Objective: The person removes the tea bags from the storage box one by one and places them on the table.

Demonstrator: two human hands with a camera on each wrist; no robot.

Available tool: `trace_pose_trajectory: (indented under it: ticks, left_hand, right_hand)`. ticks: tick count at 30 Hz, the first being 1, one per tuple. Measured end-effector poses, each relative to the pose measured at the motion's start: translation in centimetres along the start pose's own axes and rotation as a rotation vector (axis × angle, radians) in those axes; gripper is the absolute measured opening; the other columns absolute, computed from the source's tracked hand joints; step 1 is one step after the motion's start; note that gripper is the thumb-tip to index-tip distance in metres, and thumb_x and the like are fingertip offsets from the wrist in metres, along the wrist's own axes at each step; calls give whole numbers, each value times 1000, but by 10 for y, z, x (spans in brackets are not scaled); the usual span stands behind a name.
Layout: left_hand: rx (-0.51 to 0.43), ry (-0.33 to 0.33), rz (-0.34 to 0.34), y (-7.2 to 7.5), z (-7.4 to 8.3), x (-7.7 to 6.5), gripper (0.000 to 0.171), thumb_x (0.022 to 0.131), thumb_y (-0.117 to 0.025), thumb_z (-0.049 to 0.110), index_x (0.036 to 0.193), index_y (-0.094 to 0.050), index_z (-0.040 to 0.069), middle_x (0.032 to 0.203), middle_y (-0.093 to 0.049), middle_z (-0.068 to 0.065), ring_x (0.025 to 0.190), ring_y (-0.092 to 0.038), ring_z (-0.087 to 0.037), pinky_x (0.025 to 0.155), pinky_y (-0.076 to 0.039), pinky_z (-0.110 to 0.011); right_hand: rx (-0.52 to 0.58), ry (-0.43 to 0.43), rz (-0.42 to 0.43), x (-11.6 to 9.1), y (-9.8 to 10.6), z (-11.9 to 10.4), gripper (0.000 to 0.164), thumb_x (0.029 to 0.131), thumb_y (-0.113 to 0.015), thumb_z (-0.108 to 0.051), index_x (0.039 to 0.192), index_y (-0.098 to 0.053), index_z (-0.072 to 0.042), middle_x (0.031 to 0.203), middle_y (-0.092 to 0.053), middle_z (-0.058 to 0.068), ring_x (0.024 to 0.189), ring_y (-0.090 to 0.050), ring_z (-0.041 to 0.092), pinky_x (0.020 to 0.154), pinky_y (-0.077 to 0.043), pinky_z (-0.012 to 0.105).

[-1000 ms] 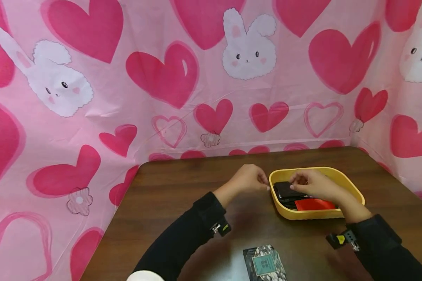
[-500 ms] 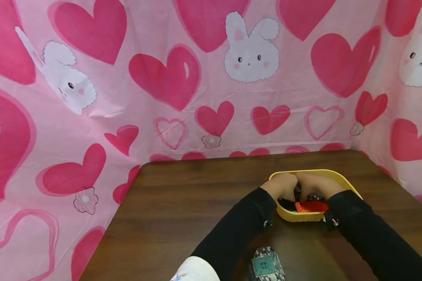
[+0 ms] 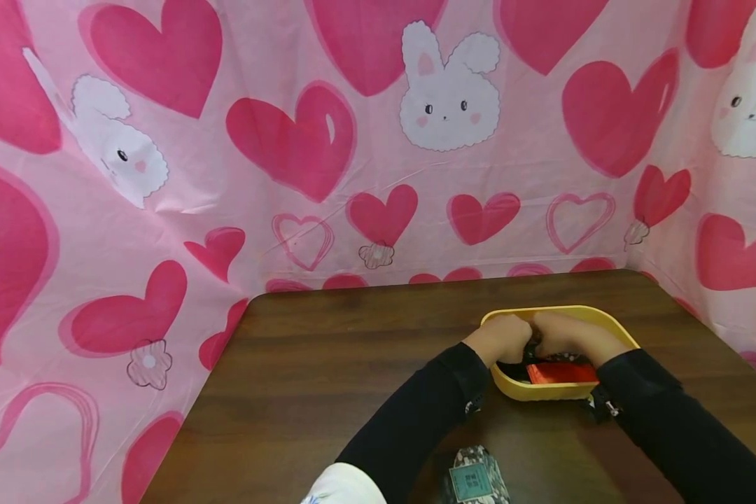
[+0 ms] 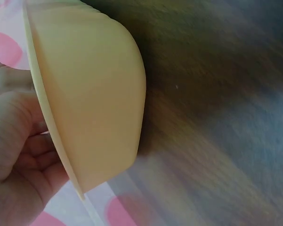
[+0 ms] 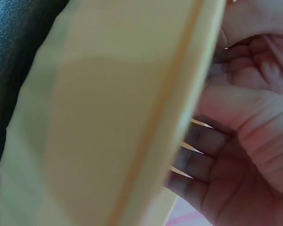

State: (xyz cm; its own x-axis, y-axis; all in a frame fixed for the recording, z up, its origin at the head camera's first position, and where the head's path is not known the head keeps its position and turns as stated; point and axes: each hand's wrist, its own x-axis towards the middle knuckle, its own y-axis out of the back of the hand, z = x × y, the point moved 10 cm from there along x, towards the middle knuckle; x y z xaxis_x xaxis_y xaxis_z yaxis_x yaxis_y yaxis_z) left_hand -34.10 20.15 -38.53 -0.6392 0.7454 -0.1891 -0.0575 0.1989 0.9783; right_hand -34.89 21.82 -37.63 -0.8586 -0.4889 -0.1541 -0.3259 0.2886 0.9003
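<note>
Both hands reach down into a yellow plastic basket (image 3: 544, 393). My left hand (image 3: 505, 334) is inside its left part, and my right hand (image 3: 557, 332) is right beside it. Dark flat items (image 3: 513, 371) and a bright red flat item (image 3: 561, 372) lie in the basket. A dark piece shows between the two hands. In the left wrist view the basket wall (image 4: 92, 99) covers the fingertips of the left hand (image 4: 19, 141). In the right wrist view the right hand (image 5: 240, 155) bends over the rim, fingertips hidden. I cannot tell what the fingers hold.
A patterned packet (image 3: 475, 479) with a teal label lies on the brown wooden table (image 3: 353, 364), near the front and between the forearms. Behind and beside the table hangs a pink cloth (image 3: 365, 168) with hearts and rabbits.
Both hands have gone from above and beside the basket down into it, the left one moving right over the rim. During the last half second they have barely moved.
</note>
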Motion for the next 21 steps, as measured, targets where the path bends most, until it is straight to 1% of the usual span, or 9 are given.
trace_pose_trajectory:
  ticks: [3,5,7,9,12,14,16,18,21]
  left_hand:
    - [4,0,51,9,-5,-3,15,90,-63,20,76,-63,22,73,-57,11,67,-51,-4,59,-44,-18]
    - [-14,12,97,18,-10,-6,15,91,-62,18,77,-65,23,70,-57,11,65,-50,-4,56,-41,-18]
    - [-51,4,176,31,-16,-13,15,91,-61,15,80,-68,23,70,-59,10,62,-47,-4,53,-38,-17]
    - [-95,-23,273,47,-23,-22,14,90,-61,13,88,-72,23,78,-64,12,64,-49,0,56,-39,-14]
    - [-236,-73,394,67,-35,-40,16,89,-63,14,99,-75,19,90,-70,11,68,-53,2,59,-41,-10]
    - [-356,-87,436,75,-46,-54,15,89,-66,17,101,-75,17,91,-71,10,69,-55,3,59,-42,-9]
    - [-492,-83,451,77,-57,-69,13,88,-69,20,98,-76,15,86,-71,10,66,-54,2,56,-42,-10]
    - [-626,-60,443,72,-67,-82,12,86,-72,21,95,-76,15,81,-71,11,65,-54,3,55,-44,-10]
    - [-869,-13,377,51,-74,-102,11,84,-74,19,91,-76,12,75,-70,9,63,-60,-3,56,-52,-17]
  right_hand:
    - [-30,59,59,-5,13,-8,13,69,-66,6,79,-68,-2,68,-57,-4,60,-45,10,53,-42,27]
    - [-82,107,116,-10,24,-16,12,73,-65,7,77,-68,-4,67,-56,-7,59,-43,8,52,-40,25]
    - [-133,132,174,-15,36,-23,14,77,-65,6,74,-68,-7,65,-53,-8,57,-39,7,51,-35,23]
    - [-167,147,236,-21,47,-31,13,79,-67,4,76,-70,-8,67,-57,-9,57,-41,4,52,-38,22]
    - [-156,139,311,-32,63,-40,8,80,-70,0,82,-73,-8,73,-65,-7,58,-47,2,53,-45,22]
    - [-96,140,326,-38,68,-45,6,82,-71,-3,86,-73,-7,77,-67,-5,59,-48,3,53,-46,22]
    - [-15,154,308,-43,69,-52,8,84,-70,-7,92,-73,-5,79,-67,-5,61,-50,3,54,-49,22]
    - [88,162,260,-45,63,-57,11,87,-68,-10,96,-72,-5,81,-67,-4,63,-53,5,57,-51,22]
    - [243,179,159,-48,45,-64,16,91,-63,-14,101,-69,-3,82,-66,-3,67,-60,9,62,-56,25]
